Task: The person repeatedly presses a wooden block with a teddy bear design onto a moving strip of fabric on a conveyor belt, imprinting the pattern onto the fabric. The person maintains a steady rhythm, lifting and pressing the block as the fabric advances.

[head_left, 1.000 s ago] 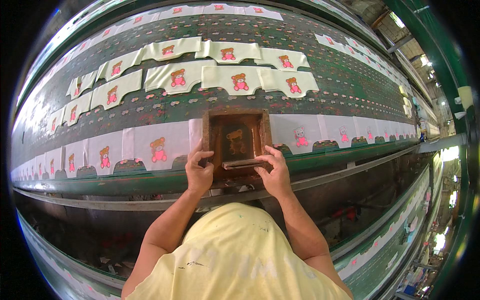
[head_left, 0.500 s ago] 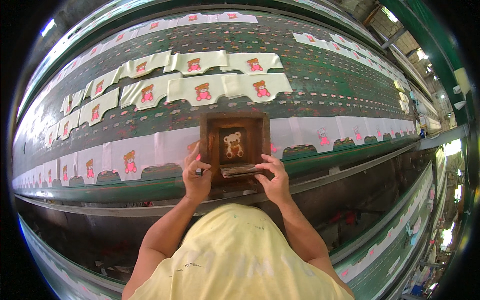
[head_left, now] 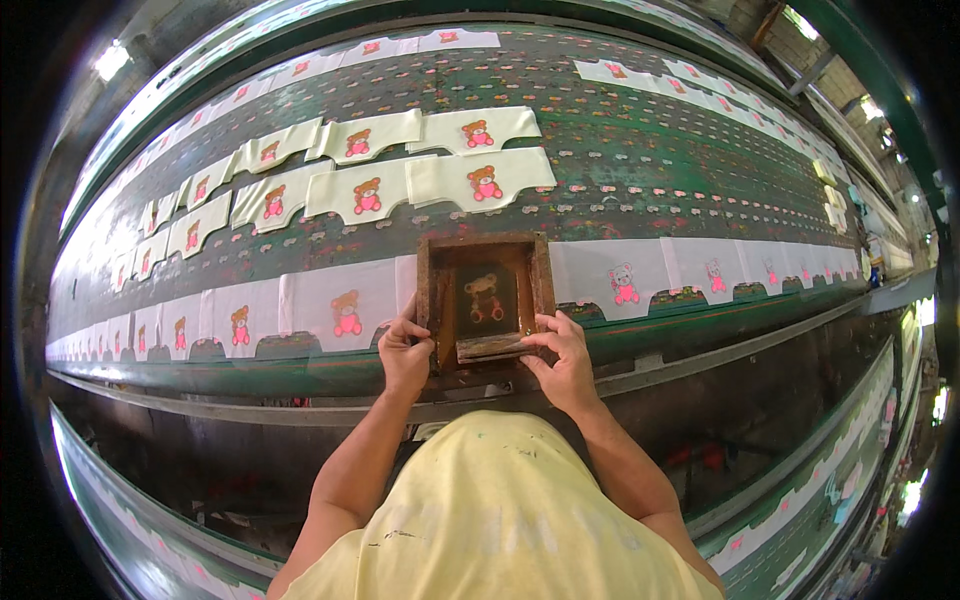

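Printing table (head_left: pixel 660 150), long and dark green, spans the frame from left to right; rows of small printed marks dot its surface. Second table (head_left: pixel 800 548), partly visible at lower right, carries more pale pieces. Metal rail (head_left: pixel 690 363) runs along the near side of the printing table, curving with the lens.

Row of white fabric panels (head_left: pixel 312 290) crosses mid-frame, edge to edge, on both sides of the work. Yellow shirt (head_left: pixel 500 510) of the person, darkly smudged, occupies lower centre. Cream fabric pieces (head_left: pixel 510 165) lie in two bands, upper left to upper centre, neighbours overlapping.

Screen frame (head_left: pixel 425 285), brown and box-like, sits at centre over the white row. Whether its underside rests flat on the fabric: cannot tell.

Left hand (head_left: pixel 405 355): at the lower left corner of the screen frame, fingers curled, grasping its left wall. Right hand (head_left: pixel 562 360): at the lower right corner, thumb below and fingers above, pinching the right end of the squeegee (head_left: pixel 490 348); whether it also grips the right wall, cannot tell. Squeegee lies crosswise inside the near end of the screen frame.

Bear design (head_left: pixel 487 300) shows in the mesh beyond the squeegee. Brown-headed bear prints (head_left: pixel 240 325) mark panels at left; pale-headed bear prints (head_left: pixel 623 283) with pink hearts mark those at right.
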A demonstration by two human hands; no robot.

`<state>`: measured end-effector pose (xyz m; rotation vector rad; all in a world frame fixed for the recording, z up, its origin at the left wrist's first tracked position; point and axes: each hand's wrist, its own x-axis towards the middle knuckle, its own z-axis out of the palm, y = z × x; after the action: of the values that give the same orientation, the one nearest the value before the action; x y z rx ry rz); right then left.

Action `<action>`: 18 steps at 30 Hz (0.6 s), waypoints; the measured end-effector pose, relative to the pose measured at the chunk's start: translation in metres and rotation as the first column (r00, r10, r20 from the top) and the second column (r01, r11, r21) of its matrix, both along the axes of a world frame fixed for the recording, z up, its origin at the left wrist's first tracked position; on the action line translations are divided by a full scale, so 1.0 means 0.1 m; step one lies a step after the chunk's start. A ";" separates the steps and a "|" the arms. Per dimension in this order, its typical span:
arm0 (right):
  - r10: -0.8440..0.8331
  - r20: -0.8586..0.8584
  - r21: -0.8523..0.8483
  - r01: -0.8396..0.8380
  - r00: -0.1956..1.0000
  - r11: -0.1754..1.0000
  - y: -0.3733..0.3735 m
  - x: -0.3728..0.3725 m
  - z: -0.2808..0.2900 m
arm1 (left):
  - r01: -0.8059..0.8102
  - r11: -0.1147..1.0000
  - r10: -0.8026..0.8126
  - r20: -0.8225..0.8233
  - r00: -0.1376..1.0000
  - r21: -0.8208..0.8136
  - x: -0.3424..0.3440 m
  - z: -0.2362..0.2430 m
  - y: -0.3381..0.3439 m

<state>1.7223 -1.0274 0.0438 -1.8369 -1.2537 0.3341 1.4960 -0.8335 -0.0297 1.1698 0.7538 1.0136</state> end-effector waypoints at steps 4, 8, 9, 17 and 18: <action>0.039 0.077 0.018 -0.041 0.996 0.999 -0.01 0.06 0.06 | 0.000 0.997 -0.001 -0.016 1.000 -0.079 0.03 0.10 -0.03; 0.105 0.107 0.042 -0.110 0.989 0.993 0.00 0.12 0.11 | 0.012 0.997 -0.014 -0.027 1.000 -0.071 0.01 0.08 -0.03; 0.125 0.109 0.049 -0.131 0.986 0.990 0.00 0.14 0.12 | 0.010 0.997 -0.013 -0.028 1.000 -0.077 0.00 0.07 -0.03; 0.375 0.330 0.036 -0.408 0.866 0.912 0.16 0.10 0.29 | 0.015 1.000 -0.016 -0.082 0.997 -0.016 0.00 0.03 -0.01; 0.406 0.354 -0.012 -0.431 0.842 0.903 0.17 0.09 0.27 | 0.016 1.000 -0.016 -0.102 0.995 -0.005 -0.01 0.01 0.00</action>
<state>1.7310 -1.0101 0.0713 -1.5920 -1.9016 0.1981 1.4951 -0.8338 -0.0288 1.2293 0.8259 0.9438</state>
